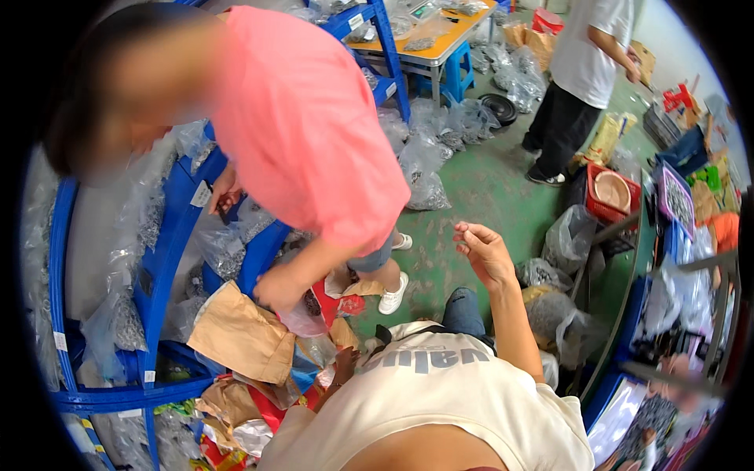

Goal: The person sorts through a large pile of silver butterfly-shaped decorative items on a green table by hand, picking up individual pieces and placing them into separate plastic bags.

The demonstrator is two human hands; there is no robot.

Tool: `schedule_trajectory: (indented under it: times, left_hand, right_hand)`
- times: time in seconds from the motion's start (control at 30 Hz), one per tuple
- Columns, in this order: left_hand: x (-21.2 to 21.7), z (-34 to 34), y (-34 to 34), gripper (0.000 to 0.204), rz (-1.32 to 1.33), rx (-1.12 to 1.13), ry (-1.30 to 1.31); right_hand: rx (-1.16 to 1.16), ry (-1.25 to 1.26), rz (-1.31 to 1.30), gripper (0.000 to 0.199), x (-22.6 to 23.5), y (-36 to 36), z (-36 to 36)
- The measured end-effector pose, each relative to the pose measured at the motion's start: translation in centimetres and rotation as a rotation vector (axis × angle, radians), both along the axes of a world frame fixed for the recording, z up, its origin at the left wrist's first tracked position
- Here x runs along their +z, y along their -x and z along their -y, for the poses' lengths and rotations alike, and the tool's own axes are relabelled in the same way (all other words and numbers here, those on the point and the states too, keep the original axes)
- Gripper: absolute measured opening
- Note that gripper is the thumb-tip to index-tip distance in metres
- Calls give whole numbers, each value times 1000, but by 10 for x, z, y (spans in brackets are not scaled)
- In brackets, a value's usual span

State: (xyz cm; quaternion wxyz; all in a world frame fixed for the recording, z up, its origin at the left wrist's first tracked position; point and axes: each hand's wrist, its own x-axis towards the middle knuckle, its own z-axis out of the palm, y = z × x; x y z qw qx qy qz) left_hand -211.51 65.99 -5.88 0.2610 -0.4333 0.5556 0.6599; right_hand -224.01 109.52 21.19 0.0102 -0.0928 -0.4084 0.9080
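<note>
A scuffed green concrete floor [471,188] is stretching between blue metal shelving [169,235] and a yellow-topped table [440,43], daylight falling evenly.

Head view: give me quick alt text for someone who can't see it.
Seated person's right hand is raised, loosely curled and empty, over a green floor; the left hand is low among bags and brown paper. A co-worker in pink bends over blue shelving.
</note>
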Motion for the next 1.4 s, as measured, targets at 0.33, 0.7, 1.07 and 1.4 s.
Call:
schedule_trajectory:
  times: [0.33, 0.7, 1.07, 1.4]
  left_hand:
    - [-11, -193, 42, 17, 83, 344, 30]
    - [27, -358, 105, 18, 137, 718, 47]
    - [2, -353, 164, 20, 241, 806, 37]
    - [-20, -335, 196, 22, 321, 736, 86]
  right_hand:
    - [-27, -621, -475, 12, 62, 197, -116]
    - [481, -420, -270, 8, 15, 367, -132]
    - [812, -666, 110, 14, -104, 489, -43]
    - [333, -885, -715, 17, -116, 704, 121]
